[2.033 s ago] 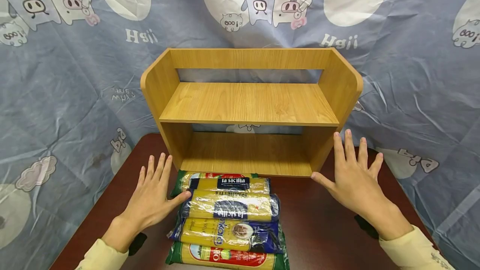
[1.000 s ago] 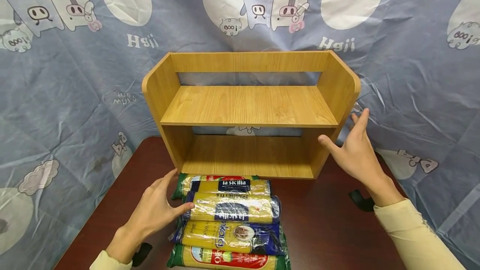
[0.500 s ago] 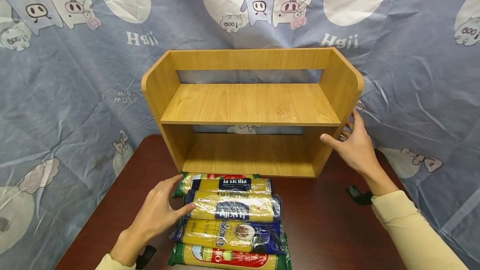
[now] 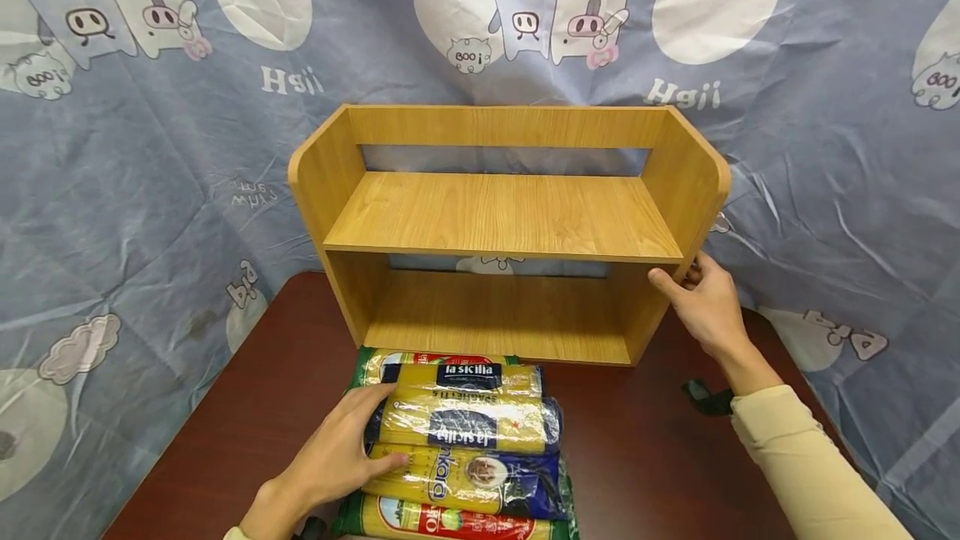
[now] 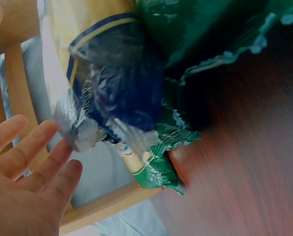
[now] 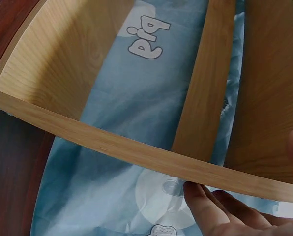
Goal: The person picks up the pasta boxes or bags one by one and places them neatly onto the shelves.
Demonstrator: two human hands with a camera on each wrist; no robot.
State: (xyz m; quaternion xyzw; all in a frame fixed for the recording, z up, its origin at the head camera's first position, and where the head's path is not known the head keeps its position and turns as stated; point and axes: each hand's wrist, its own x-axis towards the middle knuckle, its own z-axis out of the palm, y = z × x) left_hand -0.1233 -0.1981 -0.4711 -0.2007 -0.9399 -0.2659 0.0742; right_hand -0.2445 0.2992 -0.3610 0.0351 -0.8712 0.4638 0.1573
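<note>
Several packs of spaghetti are stacked in front of a two-tier wooden shelf (image 4: 502,211). My left hand (image 4: 337,452) is at the left end of the upper la sicilia spaghetti pack (image 4: 495,425), fingers behind it and thumb over the Ankara pack (image 4: 465,480). In the left wrist view the fingers (image 5: 38,167) are fairly straight, their tips at the pack's crinkled clear end. My right hand (image 4: 708,307) holds the shelf's right side panel, thumb toward the inside and curled fingers outside. The right wrist view shows fingertips (image 6: 198,196) against the panel's edge (image 6: 136,153).
Green-ended packs lie at the back (image 4: 375,361) and front (image 4: 480,522) of the stack. The dark red-brown tabletop (image 4: 615,457) extends on both sides. A blue-grey printed cloth (image 4: 150,190) hangs behind the shelf.
Both hands began spread above the table. The left has moved in to the spaghetti pack's left end. The right has moved left to the shelf's side panel, its fingers curling round it.
</note>
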